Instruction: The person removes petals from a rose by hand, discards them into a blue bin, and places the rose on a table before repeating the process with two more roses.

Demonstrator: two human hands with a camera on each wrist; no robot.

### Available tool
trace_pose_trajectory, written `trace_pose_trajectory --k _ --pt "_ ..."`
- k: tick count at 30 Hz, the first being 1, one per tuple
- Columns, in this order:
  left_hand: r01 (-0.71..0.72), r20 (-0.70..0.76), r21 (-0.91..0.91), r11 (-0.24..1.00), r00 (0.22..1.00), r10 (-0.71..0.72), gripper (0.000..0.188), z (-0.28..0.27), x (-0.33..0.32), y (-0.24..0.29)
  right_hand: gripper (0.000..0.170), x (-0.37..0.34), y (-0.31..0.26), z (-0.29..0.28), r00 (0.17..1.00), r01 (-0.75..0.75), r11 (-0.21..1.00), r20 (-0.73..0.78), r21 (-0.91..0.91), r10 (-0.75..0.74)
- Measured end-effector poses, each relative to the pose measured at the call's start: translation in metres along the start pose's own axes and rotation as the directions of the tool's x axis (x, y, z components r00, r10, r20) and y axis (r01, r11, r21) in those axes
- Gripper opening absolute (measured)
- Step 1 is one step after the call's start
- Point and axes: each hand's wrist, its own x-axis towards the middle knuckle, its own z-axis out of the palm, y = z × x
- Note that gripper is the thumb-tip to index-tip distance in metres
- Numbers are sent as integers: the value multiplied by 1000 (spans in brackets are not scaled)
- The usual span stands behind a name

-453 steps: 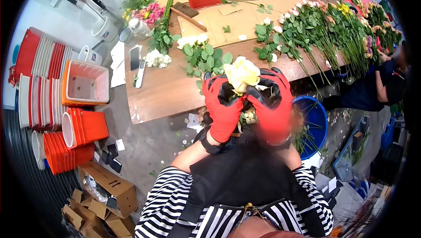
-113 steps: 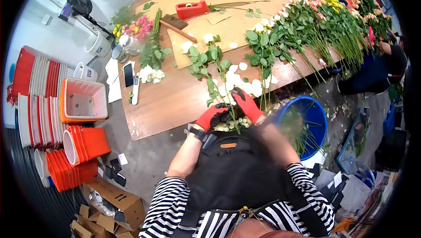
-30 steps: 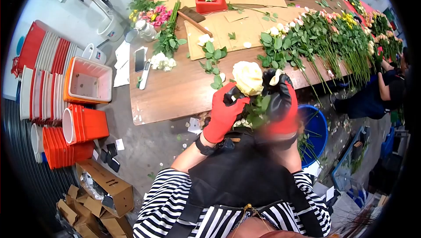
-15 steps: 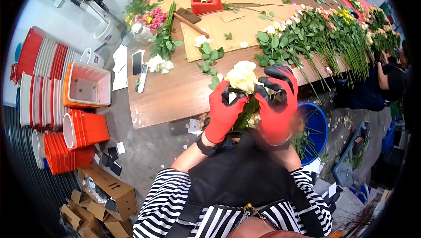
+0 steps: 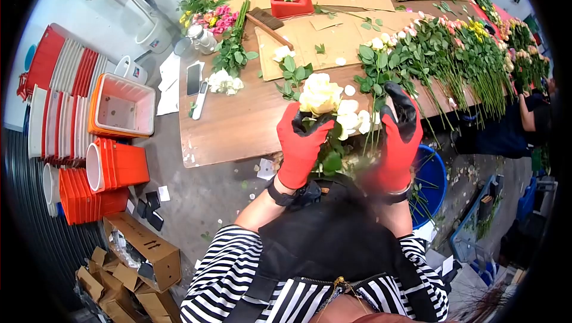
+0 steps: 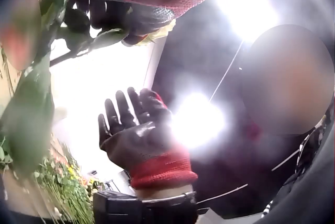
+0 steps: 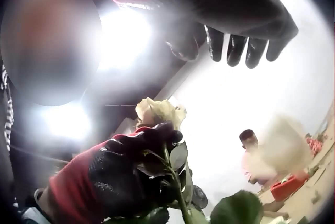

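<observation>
My left hand, in a red glove with black palm and fingers, holds a cream rose just under its bloom, over the table's near edge. The right wrist view shows those fingers curled round the rose's green stem, with the bloom above them. My right hand, gloved alike, is apart from the rose on the right. Its fingers are extended, and its palm is bare in the left wrist view. White blooms show between the hands. A blurred pale petal appears in the right wrist view.
On the wooden table lie rows of roses, cardboard, a brush, a red tape dispenser and a phone. A blue bucket stands right below. Another person works at the right.
A second ago my right fingers pinched a pale petal beside the bloom. They have since straightened, and the hand has moved right, away from the rose. My left hand keeps holding the rose.
</observation>
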Motion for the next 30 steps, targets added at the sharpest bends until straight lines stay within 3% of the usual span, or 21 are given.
trace_pose_trajectory --k 1,4,7,11,14,19,23,25,26,29,30 --pt "-53 -45 54 997 997 55 38 2 -1 -6 37 -1 -7 2 998 60 996 -7 -60 -60" --pt "-230 -79 272 934 962 260 39 7 -2 -5 41 -2 -33 9 930 353 914 179 -201 -320" --pt "-370 -42 439 819 902 431 36 8 -2 -6 44 -2 -44 7 863 488 792 338 -366 -376" --pt "-371 -6 486 792 904 428 41 4 -7 -9 45 -5 -54 18 836 548 596 387 -586 -389" --pt "-355 -23 480 803 909 416 39 4 -10 -7 43 -10 -49 27 863 504 592 339 -629 -375" --pt "-324 -31 462 826 925 380 39 6 -13 -1 38 -11 -31 26 858 512 716 318 -474 -403" --pt "-112 -23 95 989 993 114 32 6 -14 -4 35 -14 -14 26 893 439 858 233 -264 -385" --pt "73 31 -152 986 997 -69 28 8 -13 6 35 -20 -10 30 975 200 980 101 7 -200" --pt "110 45 -208 972 994 -103 25 9 -13 9 36 -24 -7 31 995 75 985 58 154 -85" --pt "262 69 -403 877 964 -256 20 11 -14 14 32 -24 29 16 998 -55 915 -2 399 61" --pt "257 69 -376 890 966 -250 21 9 -12 14 31 -21 33 12 993 -94 862 -21 499 120"
